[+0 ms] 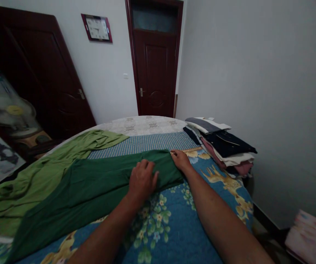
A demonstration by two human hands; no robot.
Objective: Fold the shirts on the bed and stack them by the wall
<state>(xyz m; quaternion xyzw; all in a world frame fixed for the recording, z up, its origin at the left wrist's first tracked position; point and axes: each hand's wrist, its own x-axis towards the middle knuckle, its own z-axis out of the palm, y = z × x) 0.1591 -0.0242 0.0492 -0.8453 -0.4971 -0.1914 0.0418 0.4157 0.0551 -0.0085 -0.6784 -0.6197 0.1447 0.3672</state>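
Observation:
A dark green garment lies stretched out across the bed, its right end squared off; I cannot tell its exact kind. My left hand rests palm down on it, right of the middle, with the fingers a little spread. At the upper right corner of the same cloth, my right hand has its fingers closed on the edge. Light green cloth, loosely crumpled, spreads along the left side and is partly overlapped by the dark green garment.
Under the clothes is a blue floral quilt, with a striped mat beyond it. A stack of folded clothes stands at the bed's right edge by the wall. A pink patterned box-like thing sits low at right.

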